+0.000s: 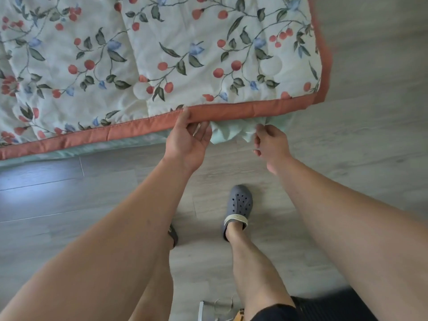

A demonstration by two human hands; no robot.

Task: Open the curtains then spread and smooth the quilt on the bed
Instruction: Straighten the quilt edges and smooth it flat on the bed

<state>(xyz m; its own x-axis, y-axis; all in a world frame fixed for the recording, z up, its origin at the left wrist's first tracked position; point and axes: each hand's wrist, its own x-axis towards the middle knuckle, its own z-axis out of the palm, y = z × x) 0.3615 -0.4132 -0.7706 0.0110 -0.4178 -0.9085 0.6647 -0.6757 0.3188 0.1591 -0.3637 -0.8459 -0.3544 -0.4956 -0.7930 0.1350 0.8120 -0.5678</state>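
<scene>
The quilt [162,54] is white with red cherries and green leaves and has a rust-red border [243,110]. It lies spread over the bed, filling the upper part of the view. My left hand [187,140] holds the border at the near edge, thumb on top and fingers underneath. My right hand [268,144] pinches the pale mint-green fabric [231,133] that bunches out from under the quilt near its right corner. No curtains are in view.
Grey wood-look floor [347,158] runs along the near side and right of the bed. My feet in grey clogs [238,205] stand just short of the bed edge. A few small objects [217,309] lie on the floor by my legs.
</scene>
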